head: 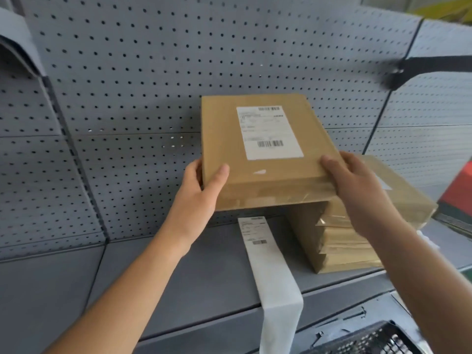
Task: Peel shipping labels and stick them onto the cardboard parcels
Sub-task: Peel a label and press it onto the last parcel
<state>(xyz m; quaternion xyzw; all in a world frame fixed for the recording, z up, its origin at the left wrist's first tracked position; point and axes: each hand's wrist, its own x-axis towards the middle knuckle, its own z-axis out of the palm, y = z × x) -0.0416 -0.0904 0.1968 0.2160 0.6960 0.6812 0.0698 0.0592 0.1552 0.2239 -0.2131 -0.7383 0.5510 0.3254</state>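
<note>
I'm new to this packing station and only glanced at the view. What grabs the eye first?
A cardboard parcel with a white label stuck on top sits mid-frame, gripped by the left hand and the right hand. Below it, a strip of labels trails over the edge of the grey shelf, beside a stack of parcels on the right.

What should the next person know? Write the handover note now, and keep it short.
Hands: the left hand grips the near left corner of the labelled parcel, and the right hand grips its near right corner.
Position: the parcel is held above the shelf, partly over the stack of parcels.
Done: a shipping label is stuck on its top face.
Left: the label strip lies on the shelf and hangs over the front edge. Put this parcel down, then peel the next label. I cannot tell which stacked parcels are labelled.
</note>
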